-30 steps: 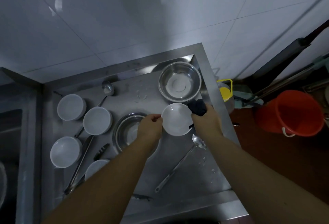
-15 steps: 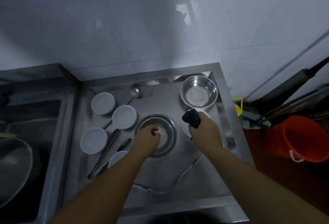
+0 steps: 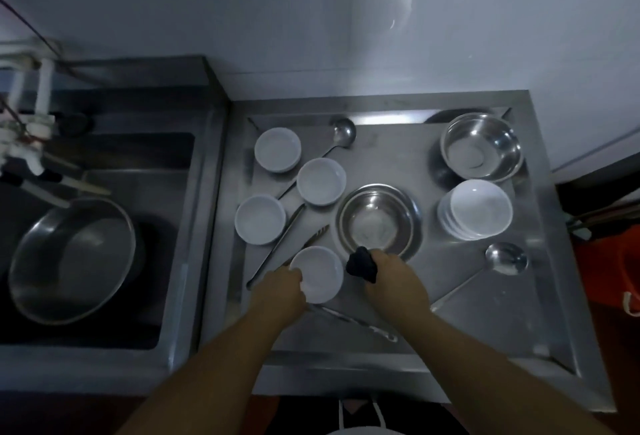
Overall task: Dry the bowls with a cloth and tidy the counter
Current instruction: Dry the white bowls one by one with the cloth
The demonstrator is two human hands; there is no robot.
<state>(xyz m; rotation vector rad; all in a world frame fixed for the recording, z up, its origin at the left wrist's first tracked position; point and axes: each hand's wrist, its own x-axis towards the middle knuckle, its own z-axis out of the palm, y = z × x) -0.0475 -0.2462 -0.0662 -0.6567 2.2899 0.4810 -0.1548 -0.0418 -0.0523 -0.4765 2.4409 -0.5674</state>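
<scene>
gripping the near rim of a white bowl (image 3: 317,273) at about 7 o'clock on the steel counter (image 3: 485,324), the left hand (image 3: 281,292) has its fingers curled round the edge, while the right hand (image 3: 394,277) pinches a dark cloth (image 3: 360,265) bunched just beside the bowl's right rim. the step in hand looks like picking up the next bowl to dry. to do it well, i would lift the bowl clear of the tongs (image 3: 294,254) that lie under its far edge, tilt the inside toward the cloth, then wipe round the wall and the base in one turn, keeping the left grip on the rim only so that no dried part gets touched again. the bowl looks smooth and possibly wet, so a slip is the risk.

counted: four single white bowls, the held one plus three at 9 to 11 o'clock (image 3: 278,149) (image 3: 321,181) (image 3: 260,219); one stack of white bowls (image 3: 479,208) at 3 o'clock, its number not clear; two steel basins on the counter, one at centre (image 3: 379,220) and one at 1 o'clock (image 3: 483,145); two ladles, at 12 o'clock (image 3: 343,130) and at 4 o'clock (image 3: 506,257); one more utensil (image 3: 353,322) lies at 6 o'clock, possibly a second pair of tongs. a large steel basin (image 3: 71,258) sits in the sink at far 9 o'clock.
</scene>
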